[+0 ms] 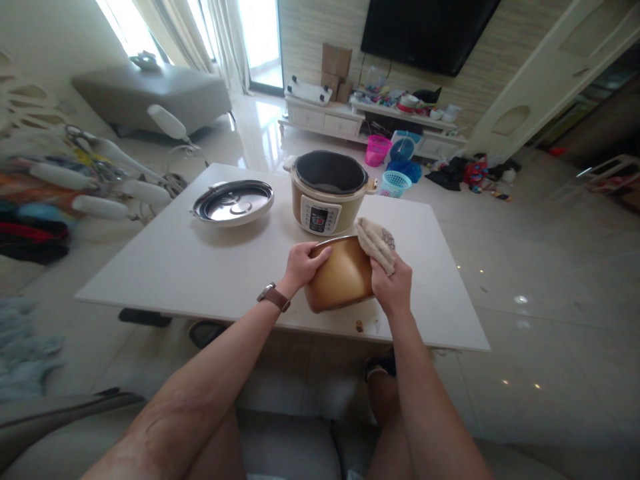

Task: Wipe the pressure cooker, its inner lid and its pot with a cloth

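Note:
A golden-brown inner pot (340, 277) is tilted over the near part of the white table, its opening turned away from me. My left hand (304, 265) grips its left side near the rim, thumb on the outer wall. My right hand (393, 281) holds a beige cloth (376, 243) against the pot's right rim; part of the cloth hangs over the edge. Just behind the pot stands the pressure cooker body (327, 193), uncovered, with a dark inside and a control panel in front. Its round lid (233, 202) lies to the left, inner side up.
The white table (165, 267) has a small brown object (359, 326) near its front edge. Beyond are a pink basket (377, 151), a light-blue basket (395, 183) and a cluttered TV cabinet (320, 120). A grey bench (155, 93) stands at the far left.

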Demonstrator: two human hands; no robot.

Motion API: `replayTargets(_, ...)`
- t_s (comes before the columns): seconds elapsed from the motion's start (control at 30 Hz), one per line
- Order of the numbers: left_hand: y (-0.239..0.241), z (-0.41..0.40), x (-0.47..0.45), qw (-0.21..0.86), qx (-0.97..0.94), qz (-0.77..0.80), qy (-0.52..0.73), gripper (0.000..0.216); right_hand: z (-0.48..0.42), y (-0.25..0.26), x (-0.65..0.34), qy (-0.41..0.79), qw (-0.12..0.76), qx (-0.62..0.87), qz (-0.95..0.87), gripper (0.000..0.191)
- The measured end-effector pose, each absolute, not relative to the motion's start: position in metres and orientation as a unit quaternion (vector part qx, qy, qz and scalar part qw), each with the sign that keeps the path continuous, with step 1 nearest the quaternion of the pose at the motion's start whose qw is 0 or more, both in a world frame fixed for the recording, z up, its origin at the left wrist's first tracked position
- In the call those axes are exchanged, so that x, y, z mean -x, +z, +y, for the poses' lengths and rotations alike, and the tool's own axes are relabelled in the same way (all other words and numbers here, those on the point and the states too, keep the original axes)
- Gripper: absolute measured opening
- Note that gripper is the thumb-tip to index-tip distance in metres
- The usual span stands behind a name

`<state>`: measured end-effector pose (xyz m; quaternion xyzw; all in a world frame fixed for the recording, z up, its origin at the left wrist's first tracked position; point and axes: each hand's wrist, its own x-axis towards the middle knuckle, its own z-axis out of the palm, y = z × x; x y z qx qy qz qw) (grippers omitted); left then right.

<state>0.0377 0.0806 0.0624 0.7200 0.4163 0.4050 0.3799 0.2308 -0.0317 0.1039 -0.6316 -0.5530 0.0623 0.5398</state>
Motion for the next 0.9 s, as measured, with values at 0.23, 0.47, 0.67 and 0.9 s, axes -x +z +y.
replayTargets(0.23,0.059,0.082,-0.039,0.397,-0.715,0.406,0.408,0.053,-0.036,0.115,-0.221,0.035,0.453,0.597,-0.661,0.04)
replayTargets(0.47,0.051,0.082,-0.034,0.416,-0.702,0.406,0.41,0.051,-0.017,0.083,-0.256,0.112,0.608,0.669,-0.414,0.035)
replayTargets(0.67,0.042,0.088,-0.029,0.433,-0.698,0.393,0.414,0.046,-0.017,0.08,-0.262,0.124,0.61,0.698,-0.354,0.036)
replayTargets(0.9,0.061,0.088,-0.033,0.391,-0.717,0.396,0.42,0.046,-0.019,0.088,-0.255,0.125,0.605,0.7,-0.357,0.037)
